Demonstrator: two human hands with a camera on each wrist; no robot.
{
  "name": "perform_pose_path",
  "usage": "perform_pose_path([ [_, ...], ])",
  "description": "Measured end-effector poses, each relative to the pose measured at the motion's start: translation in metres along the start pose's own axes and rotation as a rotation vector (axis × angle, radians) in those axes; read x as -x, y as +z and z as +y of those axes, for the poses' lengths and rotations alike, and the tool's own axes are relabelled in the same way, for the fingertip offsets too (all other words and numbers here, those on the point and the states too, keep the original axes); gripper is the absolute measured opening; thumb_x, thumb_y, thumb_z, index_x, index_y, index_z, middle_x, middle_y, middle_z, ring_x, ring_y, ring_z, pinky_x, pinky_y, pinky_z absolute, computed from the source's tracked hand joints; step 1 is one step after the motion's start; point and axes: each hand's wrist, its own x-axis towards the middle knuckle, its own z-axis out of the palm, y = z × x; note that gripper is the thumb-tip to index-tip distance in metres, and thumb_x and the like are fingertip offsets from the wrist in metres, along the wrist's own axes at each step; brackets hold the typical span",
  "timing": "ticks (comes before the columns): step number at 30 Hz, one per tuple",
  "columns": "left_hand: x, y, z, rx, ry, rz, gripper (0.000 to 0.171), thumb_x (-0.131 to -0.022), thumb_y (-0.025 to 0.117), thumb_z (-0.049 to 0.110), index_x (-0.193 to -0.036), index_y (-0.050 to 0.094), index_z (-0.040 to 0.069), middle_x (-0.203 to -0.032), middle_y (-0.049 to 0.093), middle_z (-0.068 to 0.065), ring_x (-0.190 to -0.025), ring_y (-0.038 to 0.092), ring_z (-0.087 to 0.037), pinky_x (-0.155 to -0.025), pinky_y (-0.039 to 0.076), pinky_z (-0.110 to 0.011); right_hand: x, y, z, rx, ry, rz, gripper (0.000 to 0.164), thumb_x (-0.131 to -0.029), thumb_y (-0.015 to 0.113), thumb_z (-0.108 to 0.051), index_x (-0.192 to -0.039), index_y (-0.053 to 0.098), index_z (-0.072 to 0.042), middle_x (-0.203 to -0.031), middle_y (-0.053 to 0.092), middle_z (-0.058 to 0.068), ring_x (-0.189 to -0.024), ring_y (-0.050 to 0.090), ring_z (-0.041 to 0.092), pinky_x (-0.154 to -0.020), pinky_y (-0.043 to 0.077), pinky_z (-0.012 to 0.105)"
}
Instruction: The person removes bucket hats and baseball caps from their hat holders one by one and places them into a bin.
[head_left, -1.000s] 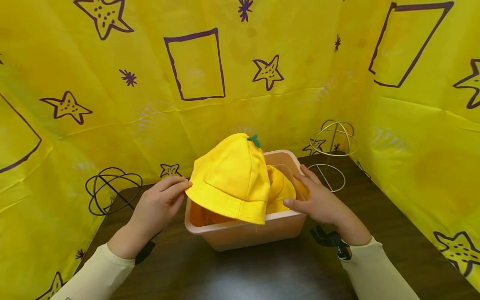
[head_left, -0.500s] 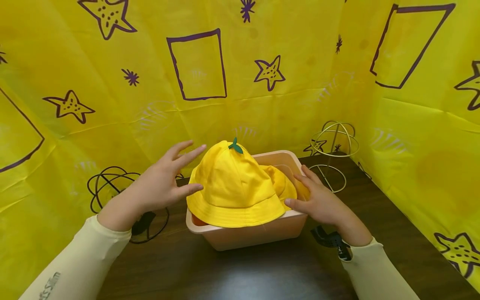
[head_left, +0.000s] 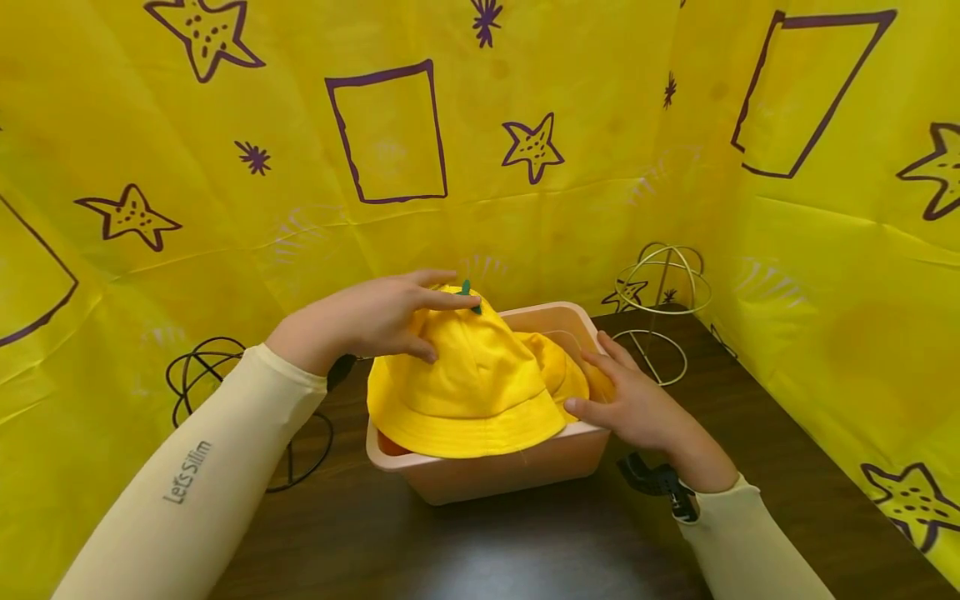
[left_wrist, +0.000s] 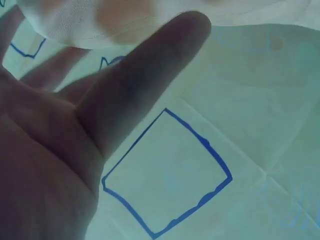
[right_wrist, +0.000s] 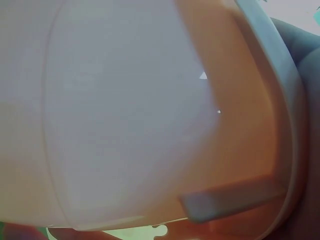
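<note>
A bright yellow brimmed hat [head_left: 480, 396] with a small green leaf [head_left: 466, 288] on its crown lies on a pale pink plastic bin [head_left: 502, 479], brim over the near rim. More yellow fabric [head_left: 558, 367], perhaps another hat, fills the bin's right part. My left hand [head_left: 367, 321] reaches over the crown, fingers extended beside the leaf. In the left wrist view, its thumb [left_wrist: 155, 70] is straight under the pale-looking hat [left_wrist: 130, 22]. At the bin's right end rests my right hand [head_left: 641, 412], fingers along the rim, thumb over the near edge. The right wrist view shows the bin's outside [right_wrist: 125, 115] close up.
A black wire stand [head_left: 202, 367] is at the left, partly behind the left sleeve. A gold wire stand [head_left: 663, 283] stands at the back right. Yellow sheets [head_left: 622, 83] with purple drawings enclose the dark wooden table [head_left: 487, 550].
My left hand has let go of the hat's brim and moved up and right over the crown. The hat has settled lower, its leaf farther left. My right hand stays at the bin.
</note>
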Motion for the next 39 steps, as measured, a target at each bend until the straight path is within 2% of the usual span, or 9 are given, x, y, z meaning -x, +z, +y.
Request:
perform_pose_path([
  [4,-0.006,0.001,-0.001,-0.017,0.063,0.036,0.057,-0.088,0.079,0.019,-0.142,0.059,0.025,-0.126,0.055,-0.013,-0.105,0.056,-0.028,-0.094,0.046,-0.044,-0.001,0.001,0.0,0.007,-0.001,-0.001,0.081,-0.087,0.071,-0.051,-0.148,0.046,-0.004,-0.163,0.007,0.019,-0.143,0.018,0.048,-0.105,0.024,0.07],
  [6,-0.007,0.003,-0.002,-0.017,0.071,0.073,0.047,-0.09,0.076,0.014,-0.136,0.065,0.021,-0.111,0.058,-0.008,-0.093,0.056,-0.024,-0.087,0.048,-0.041,-0.001,0.001,0.0,0.014,-0.003,0.001,0.08,-0.087,0.071,-0.051,-0.148,0.047,-0.005,-0.163,0.008,0.019,-0.143,0.019,0.049,-0.105,0.024,0.07],
  [10,-0.01,0.005,-0.005,0.019,0.057,0.159,0.028,-0.092,0.072,0.009,-0.12,0.075,0.015,-0.101,0.062,-0.003,-0.089,0.059,-0.022,-0.085,0.049,-0.039,-0.001,0.001,0.001,0.027,-0.003,0.005,0.081,-0.087,0.072,-0.051,-0.147,0.047,-0.002,-0.163,0.008,0.019,-0.143,0.019,0.048,-0.105,0.024,0.069],
  [15,-0.013,0.003,-0.004,0.126,-0.055,0.245,0.02,-0.094,0.071,0.008,-0.111,0.078,0.013,-0.101,0.066,-0.003,-0.088,0.059,-0.021,-0.079,0.049,-0.037,0.0,0.001,0.002,0.026,-0.01,0.009,0.079,-0.087,0.072,-0.05,-0.146,0.048,-0.002,-0.163,0.009,0.02,-0.143,0.02,0.048,-0.105,0.025,0.069],
  [20,-0.015,-0.001,0.004,0.291,-0.238,0.321,0.021,-0.096,0.068,0.015,-0.116,0.076,0.013,-0.109,0.069,-0.008,-0.065,0.064,-0.016,-0.061,0.054,-0.032,-0.001,0.001,0.003,0.026,-0.033,0.01,0.079,-0.088,0.072,-0.049,-0.15,0.045,-0.009,-0.164,0.008,0.017,-0.144,0.018,0.045,-0.104,0.026,0.07],
  [23,-0.017,0.001,0.009,0.345,-0.283,0.369,0.02,-0.096,0.068,0.016,-0.115,0.076,0.013,-0.112,0.069,-0.01,-0.056,0.065,-0.015,-0.055,0.055,-0.03,-0.001,0.0,0.003,0.031,-0.034,0.009,0.085,-0.088,0.071,-0.05,-0.153,0.038,-0.007,-0.164,0.008,0.017,-0.145,0.017,0.044,-0.105,0.024,0.069],
  [29,-0.024,0.016,0.015,0.25,-0.248,0.371,0.02,-0.095,0.07,0.014,-0.113,0.078,0.012,-0.112,0.07,-0.007,-0.075,0.064,-0.017,-0.066,0.053,-0.031,-0.002,0.0,0.003,0.011,-0.021,0.002,0.097,-0.087,0.072,-0.05,-0.157,0.025,-0.001,-0.164,0.006,0.017,-0.146,0.013,0.041,-0.109,0.019,0.067],
  [32,-0.027,0.024,0.018,0.168,-0.219,0.354,0.019,-0.094,0.07,0.013,-0.111,0.078,0.012,-0.102,0.07,-0.005,-0.082,0.059,-0.021,-0.074,0.049,-0.034,-0.002,0.001,0.002,0.007,-0.022,0.005,0.1,-0.087,0.073,-0.051,-0.158,0.022,-0.002,-0.164,0.006,0.015,-0.147,0.013,0.04,-0.11,0.019,0.066],
  [39,-0.03,0.027,0.024,0.069,-0.174,0.366,0.02,-0.095,0.069,0.01,-0.112,0.078,0.01,-0.093,0.063,-0.006,-0.079,0.056,-0.022,-0.074,0.049,-0.035,-0.003,0.001,0.002,-0.033,-0.019,0.018,0.108,-0.085,0.075,-0.05,-0.161,0.01,-0.009,-0.164,0.007,0.017,-0.145,0.016,0.041,-0.108,0.02,0.067],
])
